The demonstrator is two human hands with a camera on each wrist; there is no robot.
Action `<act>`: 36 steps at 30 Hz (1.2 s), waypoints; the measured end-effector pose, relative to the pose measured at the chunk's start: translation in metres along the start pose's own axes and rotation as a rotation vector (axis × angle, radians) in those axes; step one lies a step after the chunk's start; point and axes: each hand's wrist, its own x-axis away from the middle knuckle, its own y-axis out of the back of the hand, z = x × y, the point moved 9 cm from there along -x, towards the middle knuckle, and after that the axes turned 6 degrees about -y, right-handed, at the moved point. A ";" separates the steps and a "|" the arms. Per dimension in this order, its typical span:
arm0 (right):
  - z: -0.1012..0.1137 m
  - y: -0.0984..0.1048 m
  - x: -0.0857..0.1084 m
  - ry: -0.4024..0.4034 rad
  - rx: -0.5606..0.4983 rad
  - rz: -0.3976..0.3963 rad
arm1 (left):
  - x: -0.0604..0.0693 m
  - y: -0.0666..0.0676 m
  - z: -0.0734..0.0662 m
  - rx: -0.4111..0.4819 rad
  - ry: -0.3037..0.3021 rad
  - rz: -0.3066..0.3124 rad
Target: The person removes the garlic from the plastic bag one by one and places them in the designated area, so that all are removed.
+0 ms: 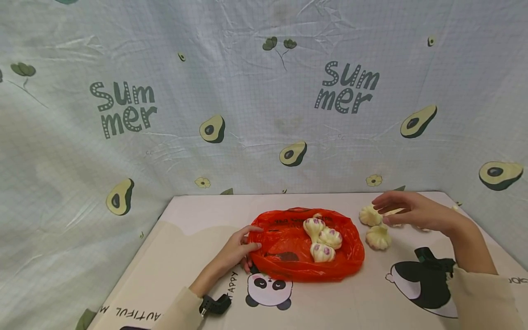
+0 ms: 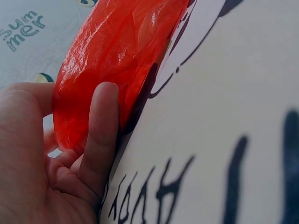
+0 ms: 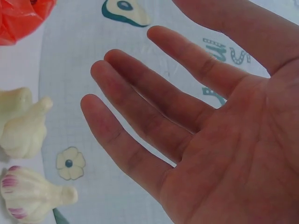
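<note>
A red plastic bag (image 1: 284,270) lies spread on the table with its mouth rolled wide. Several garlic bulbs (image 1: 323,252) with purple marks sit in its right half. My left hand (image 1: 237,250) grips the bag's left rim between thumb and fingers; the left wrist view shows the red film (image 2: 117,51) between the digits. Over the loose garlic bulbs (image 1: 378,238) to the right of the bag hovers my right hand (image 1: 420,213), its fingers extended and holding nothing. In the right wrist view, a purple-marked garlic bulb (image 3: 35,193) lies apart from the fingertips.
The table cover (image 1: 330,302) carries printed pictures and lettering, among them a panda near the bag. A pale sheet (image 1: 255,96) printed with avocados hangs behind and at both sides. At the lower left edge, a dark object (image 1: 134,327) partly shows.
</note>
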 end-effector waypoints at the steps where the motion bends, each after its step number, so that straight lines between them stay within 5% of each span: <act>1: 0.001 0.000 0.000 -0.001 -0.004 -0.001 | 0.000 0.000 0.000 0.000 -0.002 -0.001; 36: 0.025 -0.015 -0.012 0.007 -0.067 -0.012 | 0.001 0.002 -0.003 0.045 -0.030 0.014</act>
